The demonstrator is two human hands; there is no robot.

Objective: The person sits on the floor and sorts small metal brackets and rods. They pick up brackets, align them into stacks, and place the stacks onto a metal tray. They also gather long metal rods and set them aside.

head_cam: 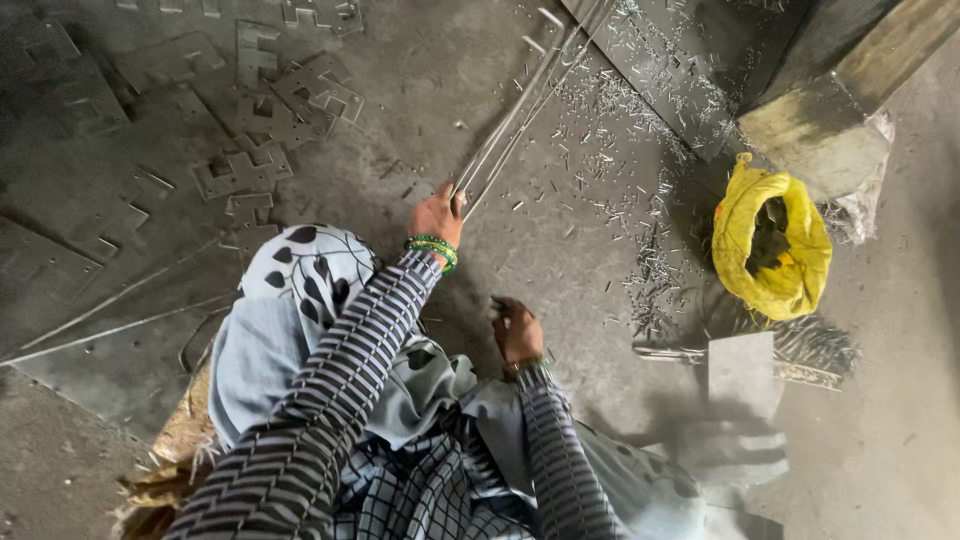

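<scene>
Grey concrete floor (880, 440), dusty, strewn with short metal offcuts (640, 110) toward the upper right. Flat cut-out sheet-metal pieces (250, 165) lie scattered upper left.

Left hand (438, 215): arm stretched forward, green bangles (432, 250) at the wrist. Fingers clenched round the near end of a bundle of thin metal rods (520, 110). Rods' long axis runs from the hand up and to the right, away from the person, resting low along the floor; far end reaches the top edge of view.

Right hand (516, 330): closer to the body, lower and right of the left hand, well apart from the rods. Fingers curled shut on something small and dark; can't tell what it is.

So the left hand is on the rods and the right is the farther one; rods lie up and left of the right hand.

Around: yellow sack (775, 245) open at right with dark contents, wooden beam (850, 90) just above it. Grey flat block (742, 370) on the floor right of the right hand, with a pile of small offcuts beside it. Person sits low, striped sleeves, patterned scarf.
</scene>
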